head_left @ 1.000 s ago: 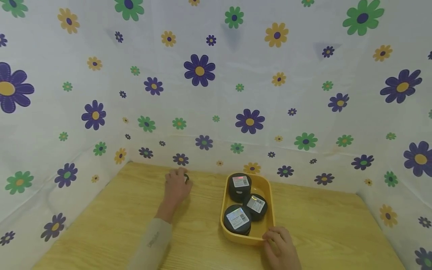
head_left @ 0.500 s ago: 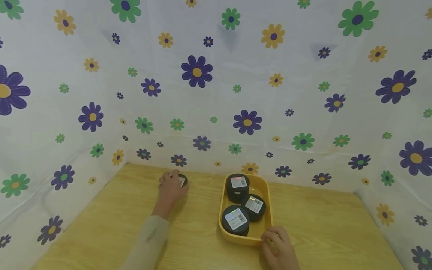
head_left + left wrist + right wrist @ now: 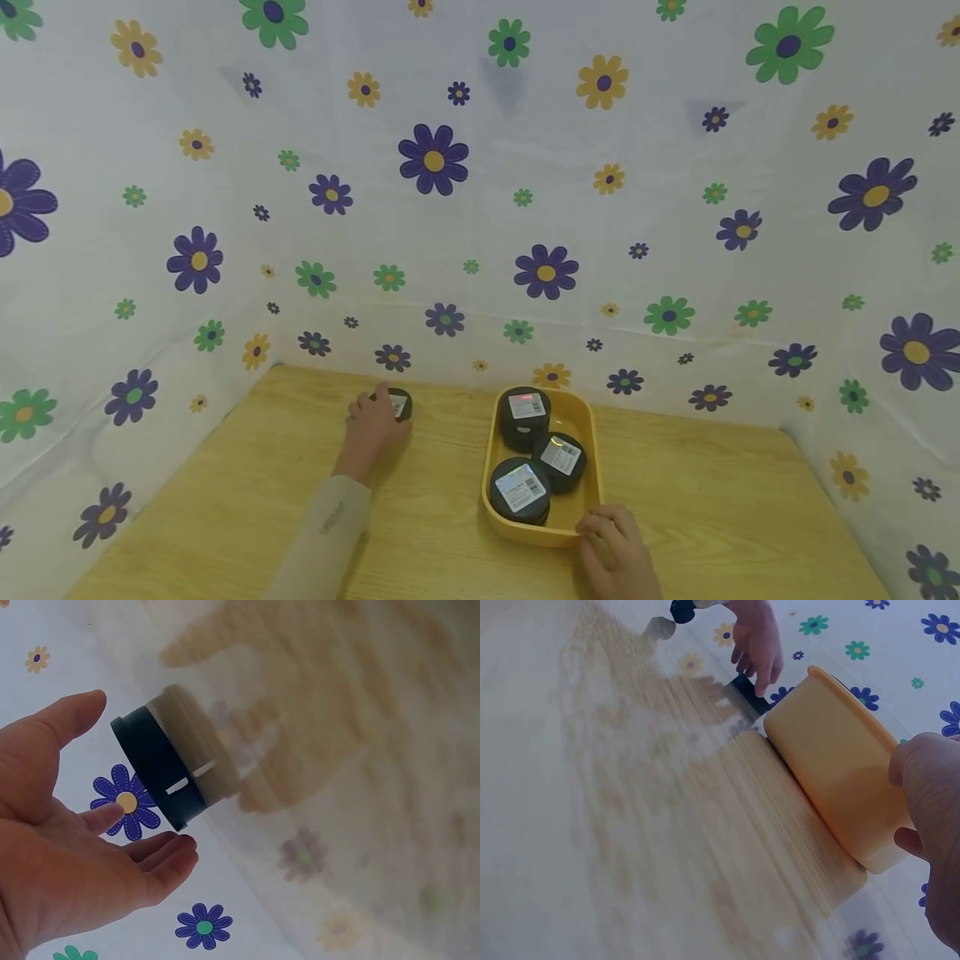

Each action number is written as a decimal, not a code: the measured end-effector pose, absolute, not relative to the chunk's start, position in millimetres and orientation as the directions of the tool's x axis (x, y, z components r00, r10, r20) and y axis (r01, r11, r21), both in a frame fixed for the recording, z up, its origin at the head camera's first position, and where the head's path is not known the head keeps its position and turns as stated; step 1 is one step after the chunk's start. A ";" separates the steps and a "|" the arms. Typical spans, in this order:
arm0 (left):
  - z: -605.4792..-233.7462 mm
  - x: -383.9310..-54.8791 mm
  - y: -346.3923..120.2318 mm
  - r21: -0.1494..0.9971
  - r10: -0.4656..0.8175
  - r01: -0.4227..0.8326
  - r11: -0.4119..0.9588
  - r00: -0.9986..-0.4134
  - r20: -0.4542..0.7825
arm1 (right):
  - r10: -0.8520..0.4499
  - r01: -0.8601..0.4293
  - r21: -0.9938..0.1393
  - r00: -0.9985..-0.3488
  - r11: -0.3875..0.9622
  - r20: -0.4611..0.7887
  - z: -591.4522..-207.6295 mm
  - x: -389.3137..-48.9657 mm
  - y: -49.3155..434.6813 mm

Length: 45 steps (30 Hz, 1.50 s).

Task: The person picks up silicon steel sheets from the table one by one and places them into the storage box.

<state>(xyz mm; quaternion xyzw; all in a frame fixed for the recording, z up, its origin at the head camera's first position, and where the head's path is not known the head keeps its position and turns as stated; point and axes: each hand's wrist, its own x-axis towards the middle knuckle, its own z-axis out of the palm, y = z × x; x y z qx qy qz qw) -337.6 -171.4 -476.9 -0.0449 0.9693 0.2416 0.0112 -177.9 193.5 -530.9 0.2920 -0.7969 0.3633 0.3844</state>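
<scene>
At the back left of the table, a round black container (image 3: pixel 402 406) with a white label on top stands on the wood. My left hand (image 3: pixel 372 429) is beside it. In the left wrist view, the thumb and fingers of that hand (image 3: pixel 71 832) are spread around the black container (image 3: pixel 160 766), with a gap at the thumb. My right hand (image 3: pixel 617 550) holds the near right corner of a yellow tray (image 3: pixel 597 467), fingers over the rim. Three stacks or single black containers show in the tray: one at the back (image 3: pixel 526 427), one in the middle (image 3: pixel 562 475), one in front (image 3: pixel 517 500).
The wooden table (image 3: pixel 697 492) extends on both sides of the tray. A white flowered cloth (image 3: pixel 480 225) hangs behind and along both sides, close to the table's back edge.
My left hand has drawn slightly left off the black container, so more of its label shows. The container, tray and right hand stay in place; the view shifts a little.
</scene>
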 end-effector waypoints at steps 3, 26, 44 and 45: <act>-476.6 -337.2 -172.2 0.463 -0.077 -0.094 0.881 -0.995 -0.055 | -0.182 -0.748 -0.342 -0.520 0.569 0.835 -531.0 -178.6 193.1; -478.6 -341.8 -173.9 0.344 -0.049 -0.051 0.938 -0.999 -0.014 | -0.189 -0.757 -0.335 -0.511 0.561 0.839 -529.5 -180.7 194.0; -487.8 -344.4 -170.2 0.334 -0.065 -0.072 0.940 -0.997 -0.031 | -0.187 -0.740 -0.347 -0.533 0.576 0.826 -530.5 -176.3 195.5; -487.6 -343.7 -169.9 0.338 -0.068 -0.074 0.938 -0.997 -0.031 | -0.189 -0.740 -0.346 -0.532 0.577 0.825 -530.7 -176.4 195.7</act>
